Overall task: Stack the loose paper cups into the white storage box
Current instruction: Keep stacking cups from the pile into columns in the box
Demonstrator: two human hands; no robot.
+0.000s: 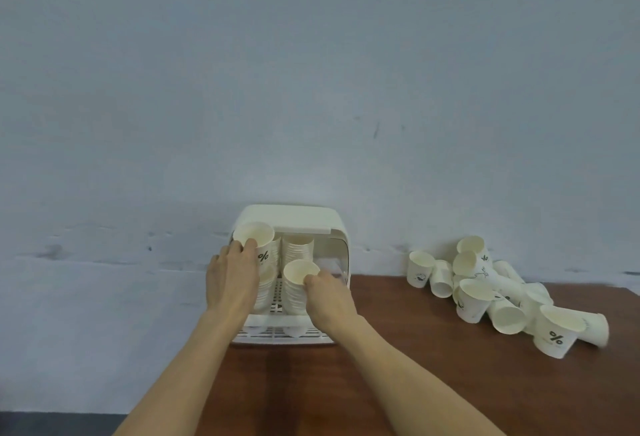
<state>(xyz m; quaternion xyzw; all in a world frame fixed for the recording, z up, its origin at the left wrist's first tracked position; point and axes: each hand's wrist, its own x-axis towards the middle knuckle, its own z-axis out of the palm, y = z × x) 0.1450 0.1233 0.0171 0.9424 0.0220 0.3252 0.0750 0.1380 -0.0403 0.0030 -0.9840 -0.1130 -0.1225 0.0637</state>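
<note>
White plastic formed the storage box (294,217), which stood open-fronted on the brown table (415,383) against the wall (311,72), with stacks of paper cups inside. The left hand (232,279) pinched the rim of the "%" cup (254,240) topping the left stack. The right hand (329,300) pinched the rim of a plain cup (299,271) on the right front stack. Loose cups (502,297) lay heaped well apart to the right.

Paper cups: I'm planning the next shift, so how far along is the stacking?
Partway. Stacks already stand in the white box. The left hand holds a cup and the right hand holds another cup there. A loose pile waits on the table.
</note>
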